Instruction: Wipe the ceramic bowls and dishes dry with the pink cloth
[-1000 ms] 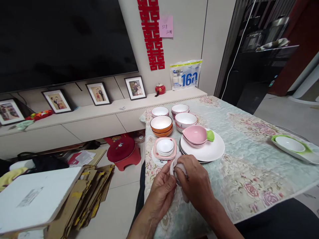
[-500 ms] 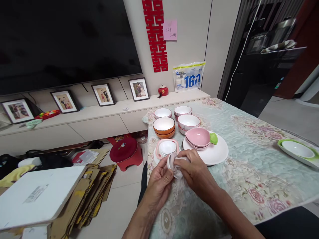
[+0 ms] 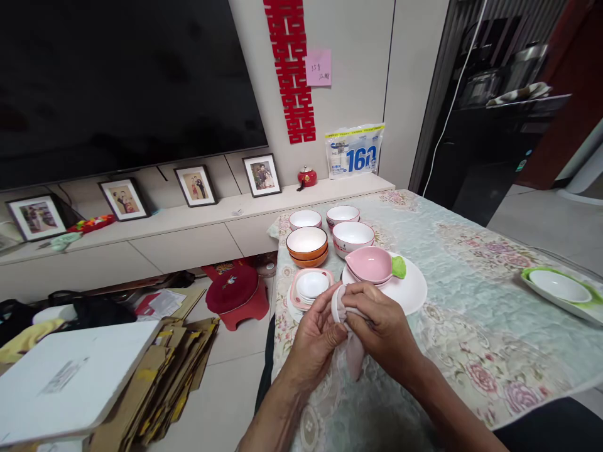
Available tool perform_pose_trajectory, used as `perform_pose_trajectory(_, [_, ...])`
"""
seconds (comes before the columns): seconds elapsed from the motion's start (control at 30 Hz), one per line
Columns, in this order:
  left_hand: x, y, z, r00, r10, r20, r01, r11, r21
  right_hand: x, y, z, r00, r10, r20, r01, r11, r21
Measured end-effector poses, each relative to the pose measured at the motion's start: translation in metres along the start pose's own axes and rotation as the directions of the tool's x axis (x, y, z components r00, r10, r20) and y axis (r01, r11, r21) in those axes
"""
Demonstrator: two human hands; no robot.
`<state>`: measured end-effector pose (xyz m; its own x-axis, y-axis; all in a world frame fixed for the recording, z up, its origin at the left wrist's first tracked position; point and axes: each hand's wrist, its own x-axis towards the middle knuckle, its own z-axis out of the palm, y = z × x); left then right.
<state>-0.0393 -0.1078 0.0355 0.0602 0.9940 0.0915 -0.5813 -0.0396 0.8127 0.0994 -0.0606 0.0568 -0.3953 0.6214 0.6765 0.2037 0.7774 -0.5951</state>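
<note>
Both hands are closed at a small white dish, held between them above the near part of the table. Directly beyond the grip, slightly left, stands a stack of small white bowls on square pink plates; the fingertips overlap its near edge in view, and contact cannot be determined. Beyond and to the right of the grip lies a large white plate, bearing stacked pink bowls with a green handle. The right hand covers part of that plate's near side. Farther beyond the grip are two stacked orange bowls, with red-rimmed bowls behind and to their right. These stacks obstruct the space straight ahead; the tabletop nearer the person and to the right is less crowded. Well to the right of the grip, near the table's far right edge, sits a green-edged dish. Off the table to the left are a red stool and flattened cardboard.

Left hand: thumb and fingers clamp the dish, which is tilted on edge. Right hand: fingers bunched around a pale cloth, pressed against the dish, its loose end hanging below.
</note>
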Motion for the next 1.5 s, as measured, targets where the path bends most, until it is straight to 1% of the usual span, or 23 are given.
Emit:
perform_pose_trajectory(0.07, [-0.001,-0.002,0.001,1.0,0.011,-0.004,-0.011,1.0,0.009,0.0,0.006,0.007,0.996,-0.053,-0.074,0.044,0.991,-0.125])
perform_pose_trajectory(0.13, [-0.002,-0.003,0.0,0.998,0.044,-0.035,-0.043,0.999,0.033,-0.002,0.009,0.013,0.993,-0.071,-0.098,0.046,0.97,-0.24])
perform_pose_trajectory(0.2, [-0.003,-0.002,-0.001,0.994,0.081,-0.067,-0.077,0.995,0.06,-0.003,0.009,0.017,0.995,-0.046,-0.084,0.019,0.953,-0.304])
perform_pose_trajectory(0.27, [-0.003,-0.001,-0.003,0.99,0.111,-0.085,-0.103,0.991,0.088,-0.004,0.006,0.016,1.0,0.019,-0.025,-0.025,0.95,-0.312])
perform_pose_trajectory(0.37, [-0.003,0.0,-0.006,0.987,0.135,-0.083,-0.126,0.986,0.111,-0.003,-0.001,0.007,0.98,0.133,0.145,-0.098,0.969,-0.227])
perform_pose_trajectory(0.43, [-0.003,-0.001,-0.007,0.988,0.134,-0.075,-0.126,0.987,0.103,-0.002,-0.004,0.001,0.96,0.153,0.237,-0.137,0.987,-0.083])
perform_pose_trajectory(0.47, [-0.003,-0.002,-0.007,0.99,0.125,-0.068,-0.118,0.989,0.093,-0.001,-0.005,-0.001,0.958,0.143,0.248,-0.149,0.989,0.004])
perform_pose_trajectory(0.5, [-0.003,-0.003,-0.007,0.992,0.109,-0.06,-0.104,0.991,0.079,0.0,-0.005,-0.003,0.964,0.134,0.231,-0.157,0.984,0.083])
perform_pose_trajectory(0.57, [-0.004,-0.004,-0.007,0.997,0.067,-0.046,-0.065,0.997,0.041,0.001,-0.004,-0.002,0.982,0.121,0.145,-0.147,0.972,0.184])
perform_pose_trajectory(0.63, [-0.005,-0.004,-0.007,0.998,0.044,-0.043,-0.044,0.999,-0.005,0.001,-0.003,0.001,0.991,0.098,0.087,-0.113,0.976,0.186])
perform_pose_trajectory(0.7, [-0.006,-0.003,-0.009,0.996,0.045,-0.072,-0.048,0.998,-0.04,-0.001,-0.004,0.003,0.992,0.044,0.121,-0.058,0.993,0.108])
perform_pose_trajectory(0.77, [-0.007,0.0,-0.01,0.992,0.049,-0.112,-0.056,0.996,-0.063,-0.002,-0.005,0.001,0.977,-0.008,0.211,0.013,1.0,-0.022])
perform_pose_trajectory(0.83, [-0.008,0.003,-0.011,0.988,0.034,-0.148,-0.047,0.995,-0.089,-0.004,-0.005,-0.002,0.955,-0.029,0.295,0.073,0.987,-0.14])
perform_pose_trajectory(0.9, [-0.009,0.005,-0.011,0.986,0.012,-0.168,-0.033,0.992,-0.126,-0.005,-0.002,-0.005,0.948,-0.017,0.319,0.093,0.97,-0.223])
perform_pose_trajectory(0.97, [-0.009,0.006,-0.01,0.984,-0.01,-0.175,-0.019,0.986,-0.165,-0.006,0.003,-0.006,0.964,0.008,0.265,0.072,0.954,-0.292])
perform_pose_trajectory(1.03, [-0.009,0.007,-0.009,0.985,-0.03,-0.172,-0.005,0.98,-0.198,-0.006,0.009,-0.004,0.988,0.018,0.155,0.039,0.935,-0.353])
perform_pose_trajectory(1.1, [-0.009,0.008,-0.008,0.985,-0.051,-0.165,0.015,0.976,-0.217,-0.006,0.012,-0.001,0.998,0.004,0.068,0.023,0.922,-0.387])
perform_pose_trajectory(1.13, [-0.009,0.008,-0.008,0.985,-0.059,-0.164,0.022,0.976,-0.218,-0.006,0.012,0.001,0.999,-0.004,0.051,0.024,0.917,-0.397])
perform_pose_trajectory(1.17, [-0.01,0.009,-0.008,0.984,-0.063,-0.167,0.026,0.976,-0.214,-0.007,0.011,0.002,0.998,-0.007,0.061,0.031,0.915,-0.403])
perform_pose_trajectory(1.27, [-0.012,0.008,-0.009,0.978,-0.047,-0.201,0.011,0.984,-0.178,-0.01,0.003,0.004,0.981,0.026,0.191,0.054,0.915,-0.401])
perform_pose_trajectory(1.37, [-0.013,0.005,-0.012,0.971,0.02,-0.237,-0.043,0.995,-0.093,-0.011,-0.011,0.004,0.954,0.092,0.285,0.018,0.932,-0.361])
perform_pose_trajectory(1.43, [-0.013,0.003,-0.013,0.968,0.081,-0.238,-0.091,0.995,-0.031,-0.01,-0.02,0.002,0.94,0.116,0.321,-0.032,0.966,-0.256])
perform_pose_trajectory(1.5, [-0.012,0.001,-0.015,0.965,0.131,-0.226,-0.136,0.991,-0.006,-0.009,-0.027,0.002,0.935,0.113,0.337,-0.079,0.99,-0.113])
